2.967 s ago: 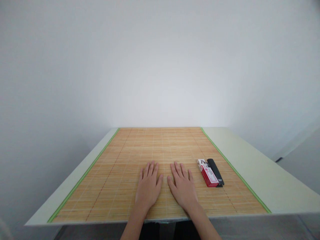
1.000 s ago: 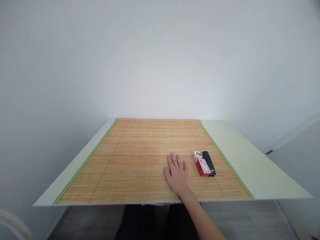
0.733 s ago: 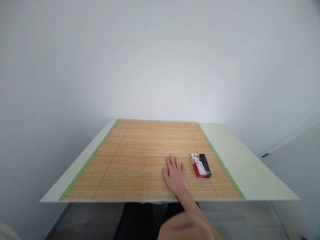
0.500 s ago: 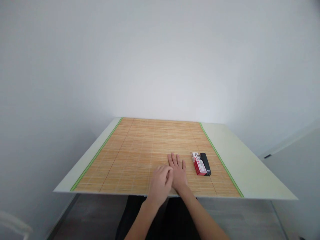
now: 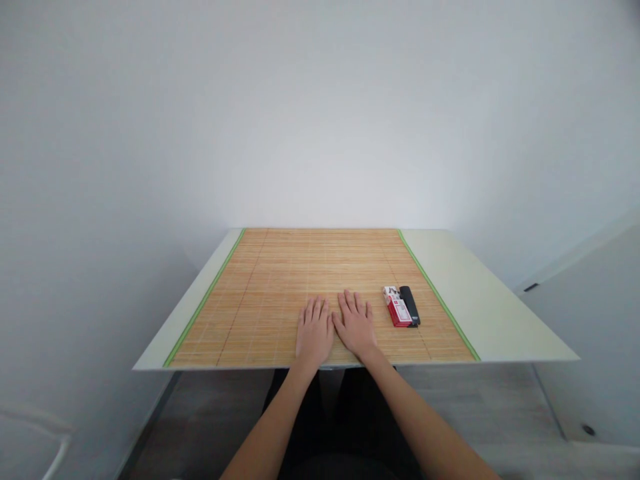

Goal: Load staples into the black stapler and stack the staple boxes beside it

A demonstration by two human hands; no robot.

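Bamboo slats fill the middle of the frame: a bamboo mat (image 5: 310, 280) with green edging lies on a pale table (image 5: 480, 307) against a white wall (image 5: 320, 113). I see my left hand (image 5: 313, 331) and right hand (image 5: 355, 324) lying flat, palms down, fingers spread on the mat's near edge, lower centre of the frame, thumbs nearly touching. Neither hand holds anything. Just right of my right hand, apart from it, a red and white box (image 5: 397, 307) lies on the mat, with a black stapler (image 5: 409, 305) touching its right side.
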